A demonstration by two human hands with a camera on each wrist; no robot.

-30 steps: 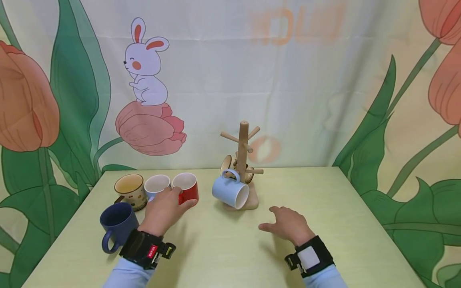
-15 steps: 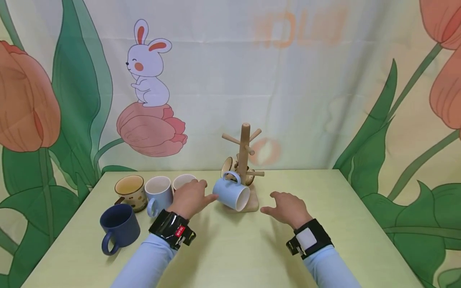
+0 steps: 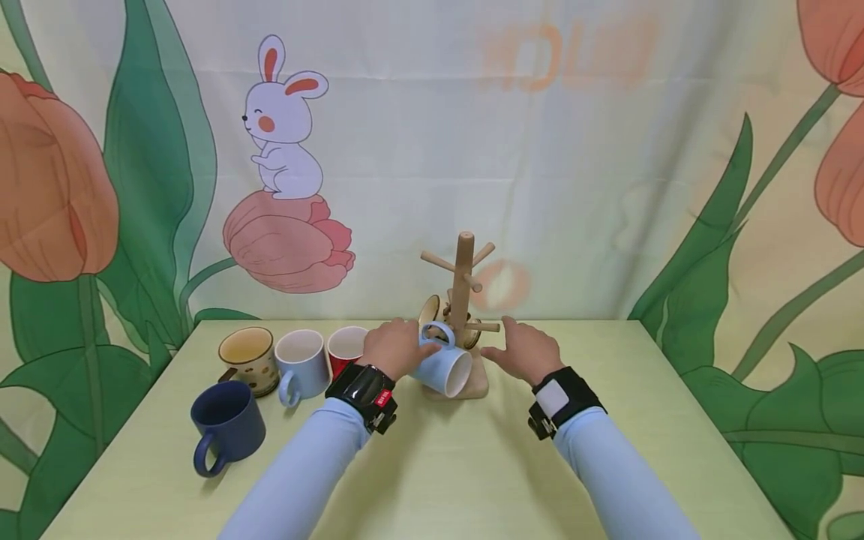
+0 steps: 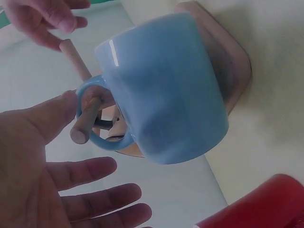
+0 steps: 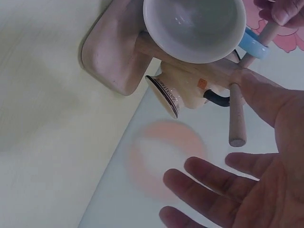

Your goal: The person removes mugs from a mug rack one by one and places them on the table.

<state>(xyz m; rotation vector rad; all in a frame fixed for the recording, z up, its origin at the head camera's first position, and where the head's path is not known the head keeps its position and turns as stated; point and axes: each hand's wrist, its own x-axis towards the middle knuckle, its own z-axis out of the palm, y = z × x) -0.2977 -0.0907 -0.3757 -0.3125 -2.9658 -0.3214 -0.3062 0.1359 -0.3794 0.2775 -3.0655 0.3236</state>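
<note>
A light blue mug [image 3: 439, 370] hangs tilted by its handle from a lower peg of the wooden mug tree [image 3: 463, 285]. My left hand [image 3: 394, 347] is at the mug's left side with its fingers spread. In the left wrist view, the thumb tip lies at the mug's handle [image 4: 83, 114]; whether it touches cannot be told. My right hand [image 3: 526, 349], fingers apart and holding nothing, is beside a bare peg [image 5: 237, 118] on the right. Behind the post hangs a cream mug [image 5: 185, 88] with a dark handle, partly hidden.
On the left of the table [image 3: 472, 472] stand a navy mug [image 3: 229, 424], a spotted cream mug [image 3: 253, 367], another light blue mug [image 3: 301, 365] and a red mug [image 3: 340, 352], partly behind my left hand. A printed curtain [image 3: 574, 187] hangs behind the table's back edge.
My left hand has moved right, from above the red mug to the hanging light blue mug. My right hand has moved forward and slightly left, up to the mug tree.
</note>
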